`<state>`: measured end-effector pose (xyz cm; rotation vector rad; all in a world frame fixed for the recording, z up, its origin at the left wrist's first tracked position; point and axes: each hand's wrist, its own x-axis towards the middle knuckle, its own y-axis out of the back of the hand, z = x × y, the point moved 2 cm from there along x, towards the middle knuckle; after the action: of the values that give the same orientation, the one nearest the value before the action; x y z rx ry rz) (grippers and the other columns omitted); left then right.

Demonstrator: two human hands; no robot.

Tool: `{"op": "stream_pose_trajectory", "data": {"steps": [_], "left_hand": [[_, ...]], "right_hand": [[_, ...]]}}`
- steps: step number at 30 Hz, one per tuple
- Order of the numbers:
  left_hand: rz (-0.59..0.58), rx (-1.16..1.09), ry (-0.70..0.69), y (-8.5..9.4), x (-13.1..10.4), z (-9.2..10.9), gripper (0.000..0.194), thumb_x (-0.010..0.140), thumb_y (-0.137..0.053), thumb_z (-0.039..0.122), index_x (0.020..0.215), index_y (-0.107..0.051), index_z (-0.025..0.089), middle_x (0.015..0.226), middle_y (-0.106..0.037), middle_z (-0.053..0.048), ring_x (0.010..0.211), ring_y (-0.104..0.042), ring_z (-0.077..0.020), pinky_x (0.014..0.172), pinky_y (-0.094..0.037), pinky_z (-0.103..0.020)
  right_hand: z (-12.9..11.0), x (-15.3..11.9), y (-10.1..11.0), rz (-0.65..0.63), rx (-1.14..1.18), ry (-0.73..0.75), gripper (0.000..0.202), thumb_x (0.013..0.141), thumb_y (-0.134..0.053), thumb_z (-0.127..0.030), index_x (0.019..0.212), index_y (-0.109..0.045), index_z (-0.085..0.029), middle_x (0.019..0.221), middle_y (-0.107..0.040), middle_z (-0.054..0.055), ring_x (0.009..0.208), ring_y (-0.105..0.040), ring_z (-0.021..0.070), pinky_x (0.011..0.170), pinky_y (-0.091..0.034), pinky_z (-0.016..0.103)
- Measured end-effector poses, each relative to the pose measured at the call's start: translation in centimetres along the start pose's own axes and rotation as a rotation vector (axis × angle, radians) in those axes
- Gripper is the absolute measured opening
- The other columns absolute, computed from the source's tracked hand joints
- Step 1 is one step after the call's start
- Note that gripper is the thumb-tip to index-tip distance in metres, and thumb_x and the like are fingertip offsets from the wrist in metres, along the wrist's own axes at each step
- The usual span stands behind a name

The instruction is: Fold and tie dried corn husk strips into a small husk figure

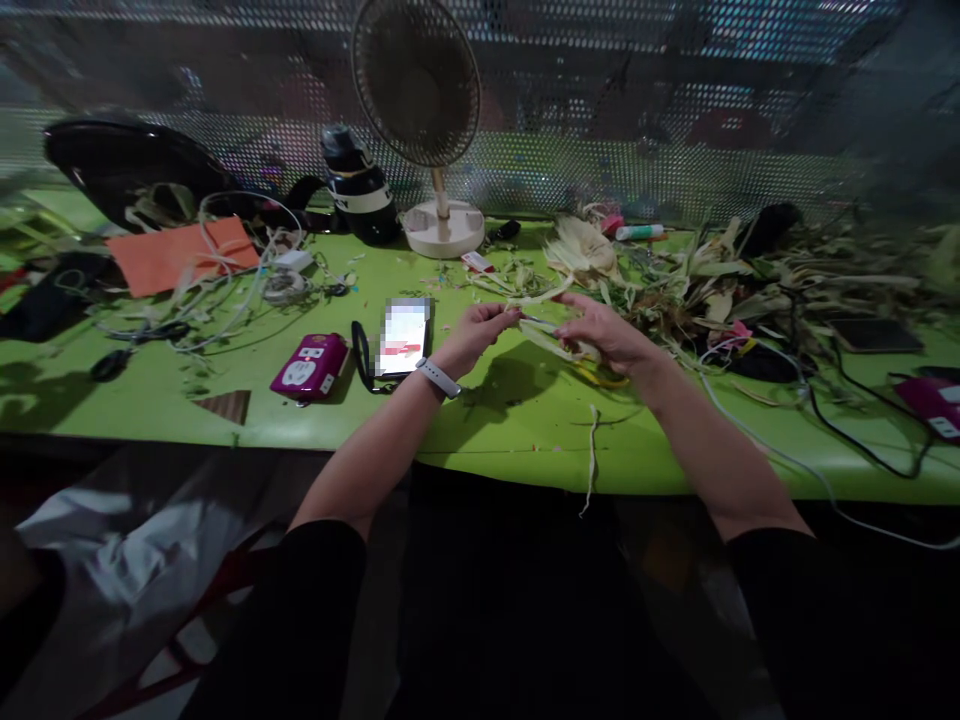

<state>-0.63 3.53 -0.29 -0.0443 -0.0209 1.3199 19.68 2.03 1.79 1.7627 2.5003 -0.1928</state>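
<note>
Over the green table, my left hand [481, 332] is closed in a pinch on a pale corn husk strip [541, 296], which arcs across toward my right hand. My right hand [604, 335] is closed around what looks like a pair of scissors [600, 376]; its yellow handle shows below the palm and a thin metal blade points left to the left fingertips. More pale husk hangs below the blade, partly hidden by the fingers. One thin loose husk strip [592, 455] lies over the table's front edge.
A heap of dried husks [697, 280] covers the right side. A fan [444, 228], a black bottle [361, 195] and a husk bundle [581, 250] stand behind. Left are a lit phone [403, 338], a magenta power strip [310, 367], orange paper [180, 258] and cables.
</note>
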Motion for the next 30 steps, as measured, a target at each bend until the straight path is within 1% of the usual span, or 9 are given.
{"op": "stream_pose_trajectory", "data": {"steps": [3, 6, 11, 14, 16, 18, 21, 25, 30], "left_hand": [[0.028, -0.059, 0.066, 0.3, 0.4, -0.4, 0.021, 0.081, -0.074, 0.031, 0.07, -0.067, 0.015, 0.054, -0.042, 0.006, 0.049, -0.028, -0.004, 0.048, -0.018, -0.022], [0.034, -0.069, 0.106, 0.3, 0.6, -0.8, 0.021, 0.08, -0.075, 0.031, 0.07, -0.067, 0.014, 0.055, -0.043, 0.006, 0.048, -0.029, -0.0035, 0.048, -0.017, -0.022], [-0.018, -0.049, 0.116, 0.1, 0.4, -0.8, 0.025, 0.078, -0.077, 0.034, 0.069, -0.065, 0.014, 0.056, -0.042, 0.006, 0.048, -0.028, -0.0036, 0.047, -0.015, -0.024], [-0.071, -0.012, 0.092, -0.2, 0.1, -0.7, 0.028, 0.079, -0.076, 0.031, 0.064, -0.059, 0.015, 0.053, -0.039, 0.007, 0.047, -0.028, -0.0042, 0.048, -0.016, -0.024], [-0.066, 0.01, 0.074, -0.3, 0.1, -0.7, 0.021, 0.081, -0.074, 0.026, 0.071, -0.059, 0.016, 0.053, -0.042, 0.007, 0.047, -0.03, -0.0044, 0.049, -0.018, -0.024], [-0.017, 0.016, 0.053, -0.4, 0.1, -0.8, 0.018, 0.08, -0.075, 0.02, 0.081, -0.057, 0.017, 0.057, -0.049, 0.007, 0.048, -0.035, -0.0047, 0.05, -0.022, -0.023], [0.01, 0.012, 0.011, -0.6, 0.1, -0.8, 0.027, 0.076, -0.078, 0.014, 0.079, -0.051, 0.018, 0.062, -0.056, 0.005, 0.055, -0.047, -0.0058, 0.056, -0.032, -0.022], [-0.045, 0.011, -0.044, -1.0, -0.3, -0.3, 0.026, 0.075, -0.08, 0.02, 0.073, -0.055, 0.016, 0.066, -0.056, 0.004, 0.06, -0.048, -0.0062, 0.061, -0.036, -0.022], [-0.06, 0.02, -0.023, -1.4, -0.7, 0.1, 0.026, 0.077, -0.079, 0.029, 0.07, -0.058, 0.015, 0.064, -0.054, 0.004, 0.058, -0.042, -0.0054, 0.055, -0.031, -0.021]], "right_hand": [[-0.5, 0.1, 0.4, 0.097, 0.081, 0.087, 0.05, 0.064, -0.072, -0.015, 0.112, -0.061, -0.024, 0.061, -0.065, -0.006, 0.043, -0.047, 0.0079, 0.04, -0.035, 0.02], [-0.7, 0.1, 0.3, 0.116, 0.161, 0.089, 0.037, 0.064, -0.069, -0.016, 0.1, -0.065, -0.023, 0.062, -0.065, -0.006, 0.044, -0.047, 0.0067, 0.045, -0.041, 0.02], [-1.0, -0.4, -0.1, 0.095, 0.316, 0.09, 0.023, 0.068, -0.064, -0.022, 0.09, -0.07, -0.021, 0.067, -0.067, -0.002, 0.062, -0.062, 0.0111, 0.064, -0.055, 0.025], [-1.1, -0.7, -0.4, 0.008, 0.347, 0.135, 0.027, 0.069, -0.064, -0.028, 0.093, -0.073, -0.02, 0.083, -0.074, 0.003, 0.081, -0.069, 0.0171, 0.077, -0.059, 0.033], [-1.0, -0.8, -0.6, -0.049, 0.322, 0.18, 0.033, 0.067, -0.072, -0.028, 0.099, -0.075, -0.021, 0.091, -0.075, 0.003, 0.087, -0.069, 0.0176, 0.083, -0.058, 0.034], [-0.7, -0.7, -0.8, -0.038, 0.263, 0.233, 0.035, 0.063, -0.081, -0.029, 0.097, -0.076, -0.022, 0.087, -0.074, 0.001, 0.08, -0.068, 0.0148, 0.081, -0.057, 0.032], [-0.4, -0.7, -1.0, 0.07, 0.132, 0.349, 0.03, 0.063, -0.088, -0.044, 0.079, -0.075, -0.023, 0.075, -0.067, -0.001, 0.066, -0.06, 0.0107, 0.069, -0.053, 0.027], [-0.6, -0.8, -1.2, 0.156, -0.011, 0.49, 0.034, 0.068, -0.084, -0.054, 0.074, -0.072, -0.023, 0.085, -0.065, 0.0, 0.078, -0.06, 0.0113, 0.074, -0.05, 0.025], [0.1, -0.1, -1.5, 0.064, -0.044, 0.294, 0.045, 0.067, -0.081, -0.063, 0.074, -0.063, -0.022, 0.061, -0.057, -0.004, 0.059, -0.054, 0.0115, 0.066, -0.048, 0.028]]}}
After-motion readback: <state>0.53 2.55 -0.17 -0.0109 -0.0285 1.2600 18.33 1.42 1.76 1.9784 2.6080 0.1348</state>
